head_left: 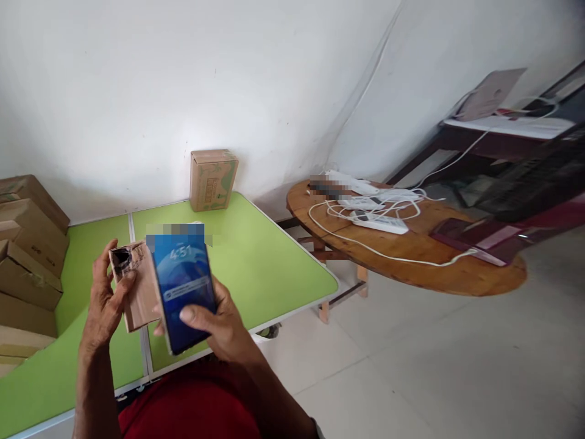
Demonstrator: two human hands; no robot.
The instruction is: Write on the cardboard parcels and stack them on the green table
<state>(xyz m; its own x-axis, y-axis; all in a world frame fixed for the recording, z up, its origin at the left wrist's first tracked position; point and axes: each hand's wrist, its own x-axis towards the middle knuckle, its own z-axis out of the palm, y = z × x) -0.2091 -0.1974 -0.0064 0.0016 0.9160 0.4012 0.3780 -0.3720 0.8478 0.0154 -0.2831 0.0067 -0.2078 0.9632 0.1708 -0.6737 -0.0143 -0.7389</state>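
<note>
Head view, left to right. A stack of brown cardboard cartons [27, 244] stands at the far left edge, against the green folding table [256, 256]. Over the near part of the tabletop, the left hand [106, 299] is closed around a small brown cardboard box [139, 292], fingers wrapped on its left side and thumb near its torn, dark upper corner; the box is held upright and tilted, its right edge hidden behind the phone. Just beside it, the right hand [219, 323] grips a smartphone [183, 292], thumb pressed on the lower part of the lit blue screen, fingers behind. The screen reads "4:51" near the top; a notification banner beneath it is too small to read, and the area above the phone is blurred. At the back edge of the table, against the white wall, stands a shipping carton [213, 179] with green printing that cannot be read. Farther right, well apart from the table, a round wooden table [411, 256] carries a white power strip [379, 222] and tangled white cables [388, 204].
</note>
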